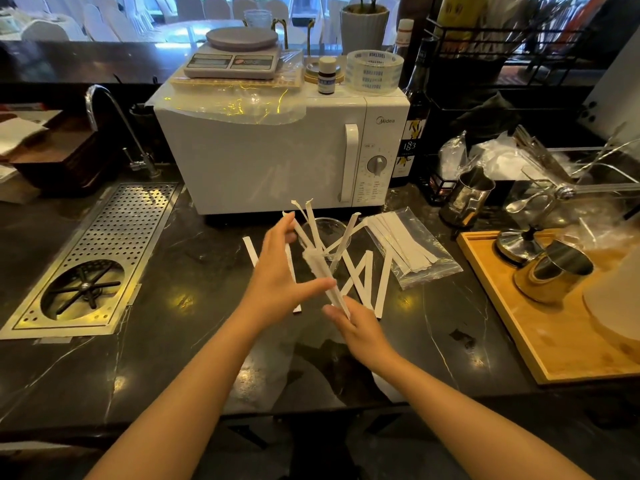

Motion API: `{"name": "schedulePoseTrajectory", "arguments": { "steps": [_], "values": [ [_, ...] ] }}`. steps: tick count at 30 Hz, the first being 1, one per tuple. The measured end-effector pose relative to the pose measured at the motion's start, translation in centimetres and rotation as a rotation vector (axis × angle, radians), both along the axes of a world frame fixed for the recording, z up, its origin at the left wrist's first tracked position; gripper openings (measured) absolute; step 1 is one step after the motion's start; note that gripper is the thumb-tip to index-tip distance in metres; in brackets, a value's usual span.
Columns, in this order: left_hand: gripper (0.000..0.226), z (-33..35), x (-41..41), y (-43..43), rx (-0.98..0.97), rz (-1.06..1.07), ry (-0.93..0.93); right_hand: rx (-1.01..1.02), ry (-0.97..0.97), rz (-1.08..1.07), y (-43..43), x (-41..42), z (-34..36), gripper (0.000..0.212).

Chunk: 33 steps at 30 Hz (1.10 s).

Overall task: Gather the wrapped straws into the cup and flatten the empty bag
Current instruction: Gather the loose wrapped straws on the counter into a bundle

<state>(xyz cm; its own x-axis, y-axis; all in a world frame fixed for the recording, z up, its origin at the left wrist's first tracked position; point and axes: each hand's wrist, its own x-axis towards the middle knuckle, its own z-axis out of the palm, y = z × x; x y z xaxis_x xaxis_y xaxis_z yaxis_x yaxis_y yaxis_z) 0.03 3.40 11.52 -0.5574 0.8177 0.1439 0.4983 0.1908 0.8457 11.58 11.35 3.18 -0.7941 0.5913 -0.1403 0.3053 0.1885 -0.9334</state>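
Observation:
A clear plastic cup (341, 237) stands on the dark counter in front of the microwave, with several white wrapped straws (309, 216) leaning in it. My left hand (277, 275) is raised beside the cup, fingers spread, its thumb pressed on a bundle of wrapped straws (320, 271). My right hand (356, 329) pinches the lower end of that bundle. Several loose wrapped straws (365, 277) lie on the counter right of the cup. A clear plastic bag (420, 261) further right still holds several straws.
A white microwave (277, 157) stands behind the cup. A perforated metal drain tray (114, 244) is set into the counter at left, beside a tap (114, 116). A wooden tray (540, 344) with steel jugs sits at right. A steel pitcher (465, 199) stands near the bag.

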Motion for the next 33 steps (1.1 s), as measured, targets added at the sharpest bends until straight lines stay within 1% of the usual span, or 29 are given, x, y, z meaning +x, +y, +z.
{"name": "schedulePoseTrajectory", "arguments": {
  "steps": [1, 2, 3, 4, 6, 7, 8, 10, 14, 16, 18, 21, 22, 24, 26, 30, 31, 33],
  "values": [
    [0.093, 0.1, 0.2, 0.1, -0.001, -0.037, -0.168, -0.059, 0.047, -0.024, -0.3, -0.2, 0.1, 0.026],
    [0.085, 0.1, 0.5, 0.1, -0.021, -0.09, -0.286, -0.099, 0.08, -0.043, -0.5, -0.4, 0.2, 0.024],
    [0.072, -0.3, 0.8, 0.3, -0.045, -0.141, -0.349, -0.118, 0.101, -0.059, -0.7, -0.7, 0.2, 0.019],
    [0.058, -0.7, 1.1, 0.5, -0.059, -0.178, -0.376, -0.129, 0.117, -0.073, -0.9, -1.0, 0.1, 0.013],
    [0.027, -1.4, 1.9, 1.0, -0.052, -0.193, -0.385, -0.164, 0.142, -0.091, -1.3, -1.4, -0.2, 0.009],
    [0.014, -1.8, 2.2, 1.2, -0.044, -0.181, -0.393, -0.181, 0.161, -0.098, -1.5, -1.5, -0.3, 0.013],
    [0.006, -2.2, 2.5, 1.5, -0.041, -0.172, -0.41, -0.204, 0.185, -0.108, -1.6, -1.6, -0.5, 0.018],
    [0.018, -3.1, 2.8, 1.8, -0.07, -0.158, -0.439, -0.23, 0.196, -0.122, -1.8, -1.6, -0.8, 0.025],
    [0.029, -4.9, 3.1, 2.0, -0.163, -0.131, -0.456, -0.135, 0.065, -0.067, -1.5, -1.2, -1.1, 0.029],
    [0.035, -5.6, 3.1, 2.2, -0.178, -0.112, -0.465, -0.109, 0.021, -0.034, -1.3, -1.0, -1.0, 0.033],
    [0.039, -5.7, 3.1, 2.4, -0.148, -0.078, -0.475, -0.085, -0.032, -0.011, -1.0, -1.0, -0.7, 0.032],
    [0.047, -5.4, 2.7, 2.8, -0.039, 0.027, -0.537, -0.139, -0.068, 0.042, -0.1, -0.8, -0.6, 0.018],
    [0.048, -5.3, 2.4, 2.8, -0.001, 0.054, -0.562, -0.155, -0.077, 0.065, 0.3, -0.6, -0.4, 0.02],
    [0.049, -5.1, 1.6, 2.8, 0.067, 0.089, -0.612, -0.158, -0.092, 0.077, 1.5, 0.1, 0.3, 0.031],
    [0.048, -5.2, 0.9, 2.7, 0.095, 0.115, -0.659, -0.125, -0.106, -0.023, 3.1, 0.6, 1.0, 0.041],
    [0.046, -5.8, 0.3, 2.6, 0.083, 0.177, -0.729, -0.109, -0.209, -0.364, 7.3, 0.7, 0.9, 0.068],
    [0.045, -5.9, 0.2, 2.6, 0.085, 0.183, -0.738, -0.094, -0.245, -0.412, 8.1, 0.5, 0.6, 0.074],
    [0.045, -6.2, 0.1, 2.5, 0.085, 0.183, -0.751, -0.041, -0.351, -0.441, 8.8, -0.2, 0.2, 0.083]
  ]
}}
